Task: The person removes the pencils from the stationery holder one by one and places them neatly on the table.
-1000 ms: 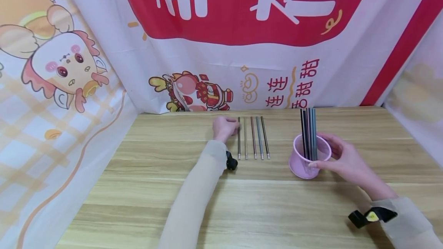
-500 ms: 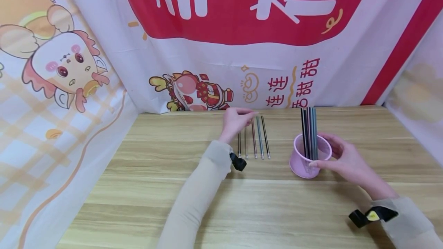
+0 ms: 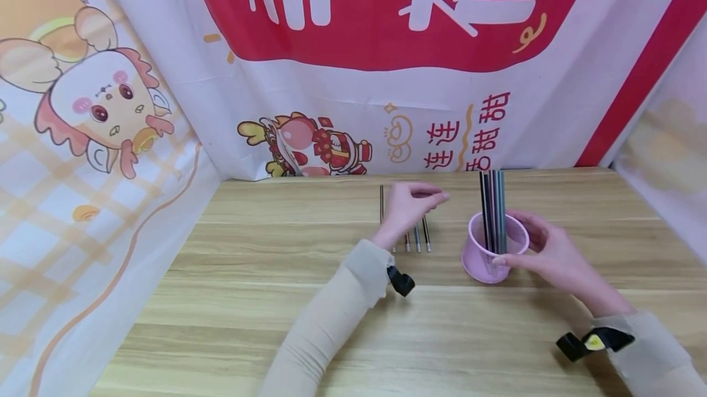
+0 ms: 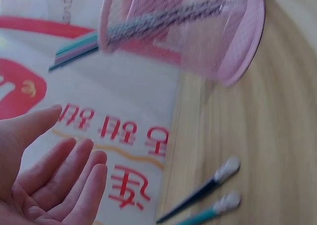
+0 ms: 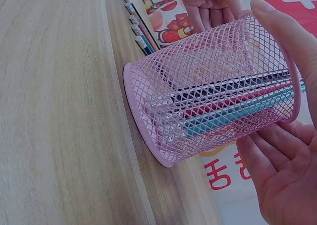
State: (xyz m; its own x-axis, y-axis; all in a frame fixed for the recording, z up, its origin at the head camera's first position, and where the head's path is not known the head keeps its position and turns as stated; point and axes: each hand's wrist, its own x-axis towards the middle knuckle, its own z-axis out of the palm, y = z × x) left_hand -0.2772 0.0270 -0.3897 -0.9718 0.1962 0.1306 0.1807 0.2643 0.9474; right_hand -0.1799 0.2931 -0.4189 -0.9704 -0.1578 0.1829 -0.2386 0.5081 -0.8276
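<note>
The cup (image 3: 479, 265), with pencils (image 3: 493, 213) inside, is gripped by the right hand (image 3: 547, 256), at that hand's left. Farther off, loose pencils (image 3: 417, 240) are partly hidden by the left hand (image 3: 411, 205), empty, thumb and fingers apart. A pencil is apparently being selected; a pinch seems called for. Since a second ago, the left hand has been shifted rightward.

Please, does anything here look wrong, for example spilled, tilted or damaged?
The cartoon animal on the left cloth looks odd: it appears upside down, eyes below mouth. On the table nothing stands out: the right hand holds the pink cup, its pencils lean together, and the visible loose pencils lie side by side.
</note>
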